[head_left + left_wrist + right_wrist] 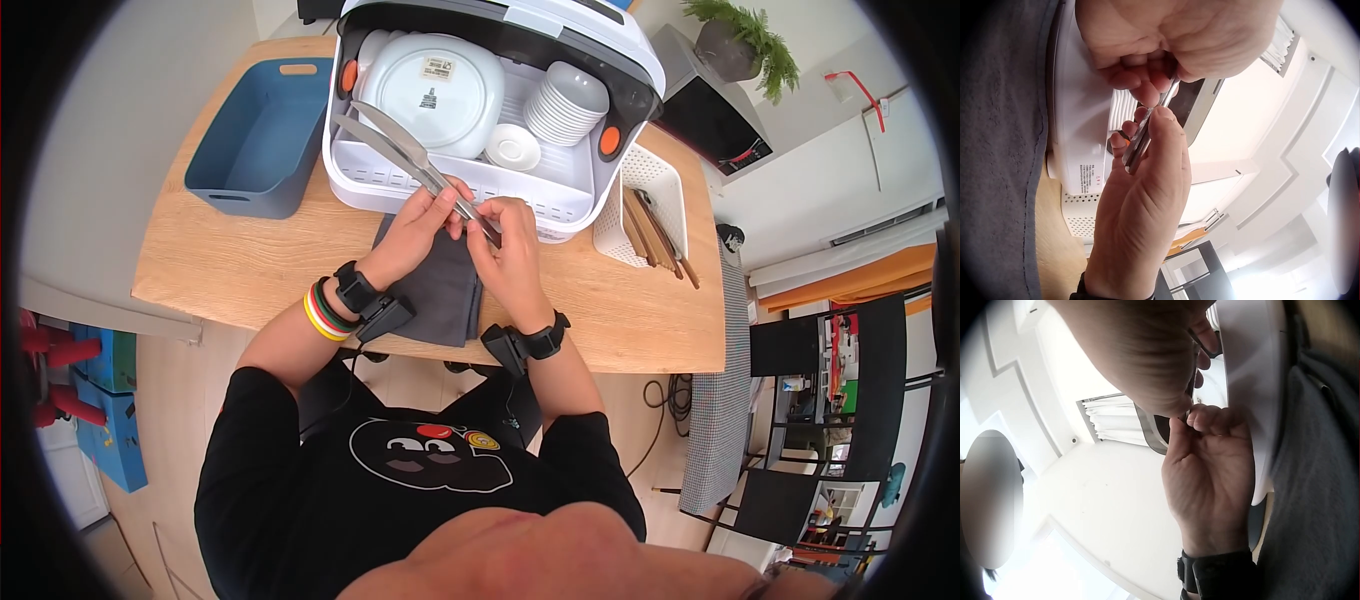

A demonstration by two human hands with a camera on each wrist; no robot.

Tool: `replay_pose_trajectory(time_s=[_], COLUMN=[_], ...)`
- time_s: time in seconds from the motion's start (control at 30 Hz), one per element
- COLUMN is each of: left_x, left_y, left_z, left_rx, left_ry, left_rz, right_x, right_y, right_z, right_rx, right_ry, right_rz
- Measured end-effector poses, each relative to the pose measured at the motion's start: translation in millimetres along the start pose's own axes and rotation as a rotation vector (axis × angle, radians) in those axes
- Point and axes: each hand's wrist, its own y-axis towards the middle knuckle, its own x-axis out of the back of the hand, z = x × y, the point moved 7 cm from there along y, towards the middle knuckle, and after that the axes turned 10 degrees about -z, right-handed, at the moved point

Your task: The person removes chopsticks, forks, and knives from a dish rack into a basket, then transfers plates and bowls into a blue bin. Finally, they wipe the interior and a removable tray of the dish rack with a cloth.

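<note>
A pair of metal table knives [408, 158] is held together over the front of a white dish box [360, 190], blades pointing up and left. My left hand [418, 232] grips them near the middle. At the lower handle end, the fingers of my right hand [512, 248] pinch the handles. In the left wrist view the handle ends [1138, 150] show between the right thumb and fingers. Below the hands, a folded dark grey cloth [435, 300] lies on the table. The box holds a large white plate [430, 95], stacked white bowls [565, 105] and small saucers [512, 148].
To the left stands a blue plastic bin [250, 150]. On the right, a white perforated basket [640, 165] contains several wooden chopsticks or sticks [650, 230]. A raised dark lid [540, 45] edges the back of the box. A microwave [715, 115] sits beyond the table's right corner.
</note>
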Motion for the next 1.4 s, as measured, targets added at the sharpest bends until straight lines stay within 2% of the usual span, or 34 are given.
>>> replay_pose_trajectory(time_s=[1.0, 1.07, 1.4], left_x=[0.7, 0.0, 1.6], left_y=[1.2, 0.9, 1.6], left_z=[1.9, 1.0, 2.3], left_rx=[0.0, -0.002, -0.013], left_ry=[-0.006, -0.005, 0.016], left_rz=[0.008, 0.012, 0.003], right_x=[-1.5, -3.3, -3.0], right_y=[-1.5, -2.7, -3.5], right_z=[-1.3, -6.0, -7.1], right_rx=[-0.002, -0.083, -0.105], right_ry=[0.013, 0.078, 0.093], right_rz=[0.003, 0.016, 0.014])
